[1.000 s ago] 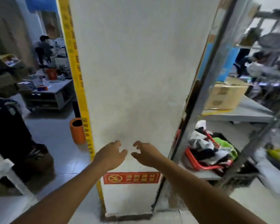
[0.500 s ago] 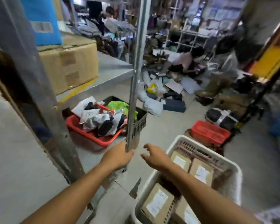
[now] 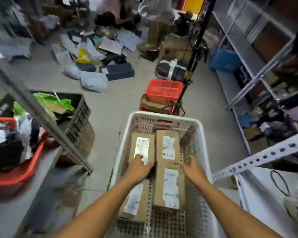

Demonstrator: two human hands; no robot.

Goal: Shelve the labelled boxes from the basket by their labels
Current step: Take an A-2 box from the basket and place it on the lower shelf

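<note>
Both reaching into the white slotted plastic basket (image 3: 203, 134), my left hand (image 3: 138, 166) rests on the far-left labelled brown cardboard box (image 3: 141, 146), ready to lift it, my right hand (image 3: 192, 166) spread empty alongside.

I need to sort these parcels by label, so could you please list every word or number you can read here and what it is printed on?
No text here reads with certainty.
White labels on the four brown cardboard boxes in the white plastic basket: printed lines, too blurred to read.
Far-right box label: large characters near its bottom edge, not legible enough to quote.
Left hand covers part of the far-left box's label.
Floor parcels: no readable print.
</note>
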